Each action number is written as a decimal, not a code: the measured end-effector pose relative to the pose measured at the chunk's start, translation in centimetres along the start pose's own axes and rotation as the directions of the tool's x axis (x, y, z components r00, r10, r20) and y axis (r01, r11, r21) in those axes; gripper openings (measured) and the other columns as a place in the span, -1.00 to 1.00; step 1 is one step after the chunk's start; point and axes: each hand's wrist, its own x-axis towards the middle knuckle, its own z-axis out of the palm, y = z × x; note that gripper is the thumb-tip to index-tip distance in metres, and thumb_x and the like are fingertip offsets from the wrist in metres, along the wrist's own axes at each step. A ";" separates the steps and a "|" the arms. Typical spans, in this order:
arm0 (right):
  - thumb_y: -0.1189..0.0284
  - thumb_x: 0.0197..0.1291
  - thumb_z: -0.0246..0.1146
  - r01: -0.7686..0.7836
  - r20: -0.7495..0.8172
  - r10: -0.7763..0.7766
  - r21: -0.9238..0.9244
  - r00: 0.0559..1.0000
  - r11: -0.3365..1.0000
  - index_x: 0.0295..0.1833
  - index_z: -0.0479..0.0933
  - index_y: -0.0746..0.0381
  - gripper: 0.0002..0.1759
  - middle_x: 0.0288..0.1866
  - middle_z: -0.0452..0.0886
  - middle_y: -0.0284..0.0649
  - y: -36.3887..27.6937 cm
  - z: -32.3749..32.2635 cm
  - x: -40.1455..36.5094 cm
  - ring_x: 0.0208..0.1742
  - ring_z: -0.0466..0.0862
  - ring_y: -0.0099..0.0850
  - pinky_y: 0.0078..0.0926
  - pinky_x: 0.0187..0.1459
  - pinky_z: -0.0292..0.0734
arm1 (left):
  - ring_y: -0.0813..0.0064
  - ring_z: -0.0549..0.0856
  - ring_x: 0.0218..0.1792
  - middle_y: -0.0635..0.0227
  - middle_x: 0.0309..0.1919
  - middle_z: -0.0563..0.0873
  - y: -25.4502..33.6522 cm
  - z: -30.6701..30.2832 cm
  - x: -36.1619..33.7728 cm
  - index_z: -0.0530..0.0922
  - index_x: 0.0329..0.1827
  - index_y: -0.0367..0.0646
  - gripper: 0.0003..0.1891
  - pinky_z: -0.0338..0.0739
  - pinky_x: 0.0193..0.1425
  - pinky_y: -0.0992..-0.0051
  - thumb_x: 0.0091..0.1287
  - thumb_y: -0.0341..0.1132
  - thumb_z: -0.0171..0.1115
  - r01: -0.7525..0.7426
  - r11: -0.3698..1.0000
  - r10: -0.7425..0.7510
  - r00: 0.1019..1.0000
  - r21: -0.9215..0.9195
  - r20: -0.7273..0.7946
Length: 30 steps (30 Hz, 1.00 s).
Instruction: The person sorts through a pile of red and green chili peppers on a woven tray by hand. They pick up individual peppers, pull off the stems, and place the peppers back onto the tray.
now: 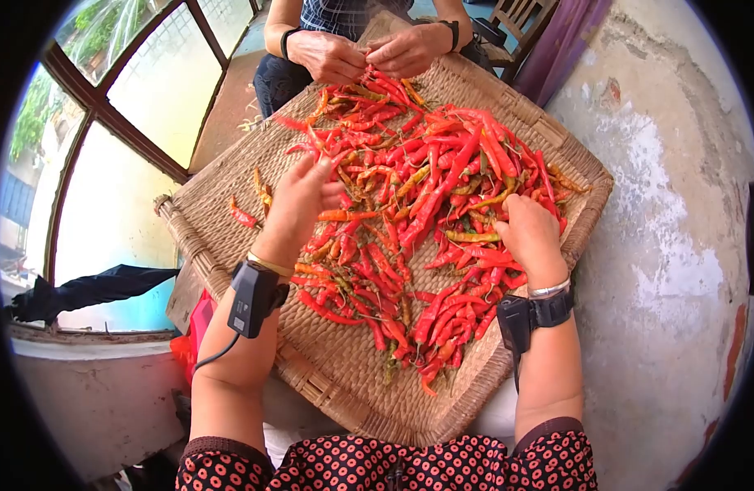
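A heap of mostly red chili peppers (459, 164), with some orange and yellow-green ones, covers much of a woven tray (344, 389). Above the heap's left side, my left hand (299, 200) is open, its fingers stretched and slightly apart, holding nothing visible. My right hand (528, 233) is curled low over the right side of the heap. A yellow-green chili pepper (472, 237) lies beside its thumb, and another touches or nearly touches its fingertips. What these fingers hold, if anything, is hidden. A few loose chilies (243, 214) lie apart at the tray's left.
Across the tray, another person's hands (369, 56) meet over the far chilies, pinching something small. A stained wall (655, 204) rises at the right. Framed windows (139, 90) and a folded black umbrella (99, 293) are on the left, and a wooden chair (520, 29) stands behind.
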 end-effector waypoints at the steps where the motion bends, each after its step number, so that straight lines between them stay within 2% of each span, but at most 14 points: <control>1: 0.35 -0.04 0.32 -0.021 0.068 0.023 -0.026 0.997 0.999 -0.24 0.46 0.27 -0.71 -0.28 0.57 -0.07 0.0 0.4 0.1 -0.27 0.61 -0.08 -0.16 -0.26 0.52 | 0.64 0.59 -0.41 0.31 -0.11 0.55 -0.6 0.0 0.0 0.22 0.28 -0.36 -0.47 0.54 -0.34 0.61 0.33 -0.27 0.10 0.009 0.998 -0.016 0.995 0.068 0.096; 4: 0.37 -0.12 0.30 -0.099 0.190 0.108 -0.058 0.976 0.993 -0.30 0.47 0.22 -0.75 -0.26 0.59 -0.09 -0.4 0.8 0.8 -0.18 0.59 -0.14 -0.17 -0.22 0.48 | 0.67 0.61 -0.33 0.39 -0.22 0.63 -1.0 1.4 -1.5 0.44 0.10 -0.27 -0.66 0.54 -0.26 0.61 0.32 -0.31 0.13 0.008 0.939 -0.155 0.902 0.343 0.403; 6: 0.37 -0.11 0.28 -0.075 0.221 0.087 -0.061 0.971 0.995 -0.33 0.51 0.20 -0.80 -0.28 0.59 -0.10 -0.2 1.0 0.8 -0.22 0.60 -0.14 -0.17 -0.23 0.49 | 0.69 0.58 -0.27 0.47 -0.24 0.63 -2.2 2.0 -2.5 0.50 0.04 -0.25 -0.71 0.51 -0.15 0.60 0.31 -0.31 0.14 -0.169 0.867 -0.125 0.837 0.468 0.533; 10: 0.38 -0.13 0.28 0.041 0.205 -0.040 0.000 0.978 0.999 -0.45 0.59 0.19 -0.88 -0.44 0.58 -0.13 -0.3 0.6 0.0 -0.34 0.60 -0.14 -0.19 -0.26 0.49 | 0.30 0.67 -0.23 0.13 -0.30 0.68 -3.3 2.5 -3.4 0.58 -0.13 -0.24 -0.74 0.53 -0.10 0.42 0.18 -0.28 0.21 -0.573 0.618 0.066 0.720 0.538 0.691; 14: 0.39 -0.07 0.22 0.107 0.205 -0.113 0.038 0.972 0.993 -0.48 0.61 0.15 -0.90 -0.46 0.58 -0.10 -1.4 0.6 0.0 -0.30 0.61 -0.14 -0.21 -0.29 0.50 | 0.30 0.67 -0.22 0.14 -0.29 0.68 -3.0 2.7 -3.8 0.57 -0.09 -0.25 -0.73 0.52 -0.08 0.42 0.18 -0.33 0.21 -0.526 0.658 0.012 0.723 0.539 0.691; 16: 0.41 -0.09 0.25 0.190 0.123 -0.244 0.343 0.962 0.920 -0.47 0.61 0.19 -0.90 -0.46 0.57 -0.10 -3.2 -0.8 -0.5 -0.35 0.61 -0.19 -0.29 -0.32 0.50 | 0.36 0.65 -0.20 0.18 -0.22 0.65 -2.4 3.1 -4.5 0.53 0.02 -0.18 -0.68 0.52 -0.06 0.44 0.18 -0.39 0.22 -0.529 0.678 0.071 0.739 0.511 0.670; 18: 0.45 -0.10 0.26 0.201 0.196 -0.434 0.672 0.879 0.713 -0.42 0.61 0.25 -0.89 -0.49 0.56 -0.13 -4.9 -1.8 -0.7 -0.38 0.61 -0.27 -0.37 -0.33 0.48 | 0.29 0.63 -0.12 0.17 0.03 0.54 -2.4 3.4 -4.4 0.44 0.14 -0.13 -0.52 0.52 -0.03 0.43 0.09 -0.46 0.26 -0.792 0.508 0.383 0.559 0.338 0.735; 20: 0.57 -0.07 0.22 0.202 0.191 -0.584 0.817 0.789 0.540 -0.36 0.58 0.34 -0.89 -0.49 0.56 -0.26 -6.4 -2.3 -1.0 -0.41 0.58 -0.51 -0.58 -0.37 0.46 | 0.24 0.61 -0.05 0.14 0.10 0.48 -1.7 3.6 -4.7 0.43 0.15 -0.12 -0.49 0.52 -0.01 0.40 0.07 -0.46 0.28 -0.735 0.589 0.243 0.558 0.337 0.793; 21: 0.58 -0.04 0.20 0.177 0.204 -0.593 0.836 0.779 0.520 -0.35 0.58 0.34 -0.90 -0.48 0.56 -0.28 -6.7 -2.2 -1.2 -0.41 0.56 -0.54 -0.61 -0.38 0.45 | 0.20 0.62 -0.08 0.10 0.12 0.45 -2.4 3.6 -4.6 0.47 0.08 -0.14 -0.55 0.54 -0.06 0.38 0.06 -0.44 0.28 -0.842 0.457 0.369 0.472 0.286 0.801; 23: 0.59 -0.01 0.19 0.160 0.209 -0.610 0.855 0.764 0.493 -0.34 0.57 0.34 -0.91 -0.47 0.56 -0.30 -7.0 -2.1 -1.2 -0.42 0.55 -0.58 -0.64 -0.39 0.44 | 0.19 0.62 -0.10 0.13 0.11 0.46 -3.0 3.0 -4.3 0.50 0.03 -0.13 -0.60 0.54 -0.09 0.36 0.07 -0.41 0.28 -0.830 0.440 0.302 0.497 0.343 0.814; 25: 0.58 0.06 0.16 -0.129 0.431 -0.495 0.837 0.755 0.532 -0.19 0.54 0.33 -0.83 -0.47 0.53 -0.35 -7.2 -2.7 -1.2 -0.40 0.53 -0.64 -0.69 -0.39 0.42 | 0.19 0.64 -0.22 0.22 -0.11 0.60 -1.7 2.6 -4.4 0.58 -0.15 -0.13 -0.77 0.54 -0.19 0.34 0.11 -0.35 0.25 -0.816 0.370 0.176 0.530 0.443 0.829; 26: 0.58 0.06 0.16 -0.122 0.428 -0.500 0.838 0.753 0.532 -0.19 0.54 0.33 -0.83 -0.47 0.53 -0.35 -7.1 -2.4 -1.1 -0.40 0.53 -0.64 -0.69 -0.39 0.42 | 0.19 0.64 -0.22 0.22 -0.11 0.60 -1.2 2.2 -4.1 0.58 -0.15 -0.13 -0.77 0.54 -0.19 0.34 0.11 -0.35 0.25 -0.816 0.367 0.180 0.534 0.447 0.826; 28: 0.56 0.10 0.16 -0.197 0.284 -0.281 0.933 0.917 0.300 -0.04 0.47 0.31 -0.73 -0.47 0.50 -0.40 -6.9 -1.4 -0.8 -0.39 0.49 -0.72 -0.74 -0.37 0.39 | 0.15 0.63 -0.37 0.19 -0.37 0.65 -0.4 1.5 -3.2 0.60 -0.25 -0.14 -0.79 0.51 -0.27 0.30 0.09 -0.27 0.24 -0.711 0.379 0.175 0.683 0.592 0.709; 30: 0.57 0.05 0.20 -0.141 0.291 -0.285 0.882 0.913 0.450 0.04 0.42 0.27 -0.63 -0.33 0.55 -0.30 -6.7 -1.4 -0.1 -0.35 0.58 -0.52 -0.60 -0.33 0.47 | 0.22 0.65 -0.44 0.17 -0.51 0.65 0.6 0.9 -2.6 0.60 -0.32 -0.21 -0.80 0.49 -0.35 0.34 0.19 -0.24 0.20 -0.539 0.439 0.203 0.839 0.719 0.505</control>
